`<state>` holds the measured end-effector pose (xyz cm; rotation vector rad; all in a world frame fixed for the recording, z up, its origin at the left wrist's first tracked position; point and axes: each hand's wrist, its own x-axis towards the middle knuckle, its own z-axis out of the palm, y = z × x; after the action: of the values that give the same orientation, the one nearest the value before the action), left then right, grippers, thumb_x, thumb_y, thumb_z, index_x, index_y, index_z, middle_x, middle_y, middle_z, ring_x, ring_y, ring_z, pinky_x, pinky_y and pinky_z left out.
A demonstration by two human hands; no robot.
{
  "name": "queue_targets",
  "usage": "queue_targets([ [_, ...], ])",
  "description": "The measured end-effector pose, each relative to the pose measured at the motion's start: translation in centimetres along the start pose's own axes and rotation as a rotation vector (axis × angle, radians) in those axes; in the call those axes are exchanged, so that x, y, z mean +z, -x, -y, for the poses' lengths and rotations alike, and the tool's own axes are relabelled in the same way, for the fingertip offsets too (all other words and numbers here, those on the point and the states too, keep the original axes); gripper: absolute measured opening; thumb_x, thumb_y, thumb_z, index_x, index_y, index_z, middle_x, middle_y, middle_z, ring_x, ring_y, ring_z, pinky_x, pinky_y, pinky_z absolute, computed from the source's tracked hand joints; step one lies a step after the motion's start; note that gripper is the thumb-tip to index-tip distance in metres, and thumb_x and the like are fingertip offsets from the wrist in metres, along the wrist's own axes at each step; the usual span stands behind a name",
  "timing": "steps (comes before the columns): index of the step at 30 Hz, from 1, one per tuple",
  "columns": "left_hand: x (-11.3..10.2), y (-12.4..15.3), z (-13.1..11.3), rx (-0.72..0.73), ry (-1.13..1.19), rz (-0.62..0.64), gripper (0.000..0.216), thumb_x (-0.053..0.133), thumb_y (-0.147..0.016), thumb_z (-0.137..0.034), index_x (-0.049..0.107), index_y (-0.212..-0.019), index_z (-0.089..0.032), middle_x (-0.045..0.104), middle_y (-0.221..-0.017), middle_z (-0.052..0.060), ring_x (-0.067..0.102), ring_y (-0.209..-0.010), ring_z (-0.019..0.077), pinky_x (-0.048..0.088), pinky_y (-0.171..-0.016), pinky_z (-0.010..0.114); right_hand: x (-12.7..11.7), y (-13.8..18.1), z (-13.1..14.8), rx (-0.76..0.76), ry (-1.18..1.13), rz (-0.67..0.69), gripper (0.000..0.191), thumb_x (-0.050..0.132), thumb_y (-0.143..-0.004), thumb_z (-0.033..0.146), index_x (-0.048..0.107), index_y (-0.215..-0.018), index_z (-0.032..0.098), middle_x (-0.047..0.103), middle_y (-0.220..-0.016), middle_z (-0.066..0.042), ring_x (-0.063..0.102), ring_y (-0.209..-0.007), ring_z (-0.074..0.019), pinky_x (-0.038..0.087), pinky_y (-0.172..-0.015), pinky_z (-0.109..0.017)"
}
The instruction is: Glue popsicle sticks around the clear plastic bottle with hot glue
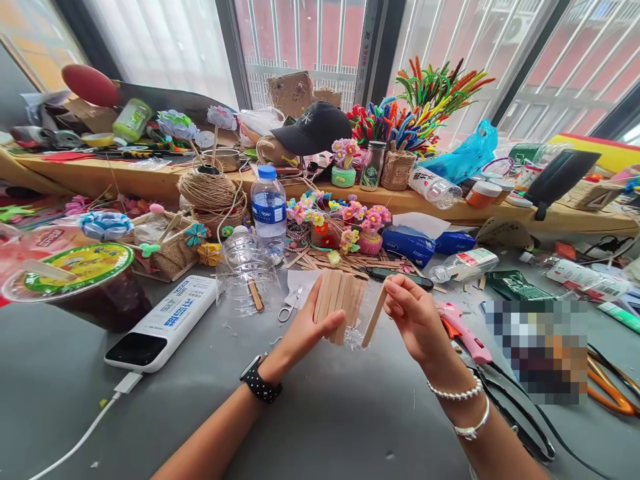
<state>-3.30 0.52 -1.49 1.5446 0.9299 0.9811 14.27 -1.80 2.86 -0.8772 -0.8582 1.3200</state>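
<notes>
My left hand (pixel 313 333), with a dotted watch band at the wrist, grips a piece made of wooden craft sticks (pixel 340 300) set side by side. Clear, crinkled plastic (pixel 354 338) shows at the lower right of this piece. Pinched between the thumb and fingers of my right hand (pixel 413 310) is a single craft stick (pixel 374 317), tilted, just right of the piece. Whether the stick touches the plastic I cannot tell. Small scissors (pixel 290 308) lie beyond my left hand, and a pink glue gun (pixel 465 333) rests right of my right hand.
A cut clear plastic bottle (pixel 245 273), a power bank (pixel 165 327) with a cable and a cup of dark drink (pixel 95 293) stand to the left. Loose craft sticks (pixel 320 260) lie behind my hands. Black-handled scissors (pixel 520 413) lie at right. A cluttered wooden shelf (pixel 310 193) runs along the back.
</notes>
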Motion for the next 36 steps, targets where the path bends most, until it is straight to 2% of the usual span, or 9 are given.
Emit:
queue_targets([
  [4, 0.0, 0.0, 0.2, -0.007, -0.003, -0.006, 0.081, 0.054, -0.073, -0.048, 0.013, -0.136, -0.019, 0.029, -0.138, 0.010, 0.034, -0.121, 0.0266, 0.028, -0.100, 0.038, 0.9, 0.0, 0.1, -0.063, 0.182, -0.016, 0.020, 0.065, -0.066, 0.033, 0.051, -0.062, 0.019, 0.036, -0.054, 0.007, 0.026, -0.049, -0.0059, 0.022, -0.046, -0.021],
  [7, 0.1, 0.0, 0.2, -0.024, -0.007, -0.009, 0.080, 0.053, -0.073, -0.049, 0.014, -0.136, -0.018, 0.031, -0.137, 0.011, 0.035, -0.120, 0.0267, 0.028, -0.100, 0.038, 1.3, -0.1, 0.4, -0.105, 0.271, -0.011, 0.019, 0.065, -0.066, 0.033, 0.052, -0.063, 0.020, 0.043, -0.061, 0.006, 0.032, -0.055, -0.0069, 0.025, -0.050, -0.021],
  [11, 0.2, 0.0, 0.2, -0.020, -0.008, -0.024, 0.082, 0.054, -0.072, -0.050, 0.014, -0.136, -0.018, 0.031, -0.137, 0.011, 0.033, -0.122, 0.0273, 0.026, -0.101, 0.038, 1.1, -0.3, 0.5, -0.186, 0.343, -0.007, 0.016, 0.065, -0.066, 0.030, 0.053, -0.062, 0.020, 0.044, -0.068, 0.004, 0.038, -0.063, -0.0088, 0.030, -0.057, -0.022],
  [15, 0.3, 0.1, 0.2, -0.023, -0.010, -0.021, 0.080, 0.055, -0.072, -0.049, 0.016, -0.136, -0.020, 0.032, -0.137, 0.010, 0.034, -0.121, 0.0281, 0.027, -0.100, 0.039, 0.7, -0.7, 0.1, -0.225, 0.347, -0.034, 0.015, 0.065, -0.064, 0.031, 0.055, -0.061, 0.020, 0.047, -0.085, 0.001, 0.044, -0.085, -0.0137, 0.033, -0.070, -0.024],
  [19, 0.3, 0.1, 0.2, -0.018, -0.006, -0.013, 0.075, 0.054, -0.074, -0.047, 0.018, -0.135, -0.021, 0.035, -0.135, 0.009, 0.036, -0.119, 0.0273, 0.030, -0.098, 0.039, 1.0, -0.8, -0.6, -0.178, 0.305, -0.028, 0.016, 0.067, -0.062, 0.031, 0.055, -0.059, 0.020, 0.047, -0.096, -0.001, 0.046, -0.093, -0.0166, 0.034, -0.079, -0.028],
  [24, 0.4, 0.1, -0.1, 0.018, 0.012, -0.003, 0.072, 0.054, -0.074, -0.047, 0.022, -0.134, -0.020, 0.037, -0.133, 0.009, 0.038, -0.118, 0.0266, 0.031, -0.097, 0.038, 1.1, -0.9, -1.0, -0.133, 0.257, -0.014, 0.016, 0.066, -0.063, 0.032, 0.056, -0.061, 0.019, 0.047, -0.099, -0.002, 0.045, -0.098, -0.0179, 0.033, -0.084, -0.030],
  [36, 0.5, 0.1, -0.5, 0.028, 0.023, 0.005, 0.066, 0.054, -0.073, -0.046, 0.030, -0.128, -0.019, 0.042, -0.128, 0.008, 0.038, -0.117, 0.0275, 0.034, -0.095, 0.036, 1.0, -1.1, -1.3, -0.156, 0.290, -0.035, 0.018, 0.067, -0.062, 0.034, 0.057, -0.059, 0.019, 0.048, -0.096, -0.003, 0.043, -0.102, -0.0187, 0.034, -0.085, -0.030],
])
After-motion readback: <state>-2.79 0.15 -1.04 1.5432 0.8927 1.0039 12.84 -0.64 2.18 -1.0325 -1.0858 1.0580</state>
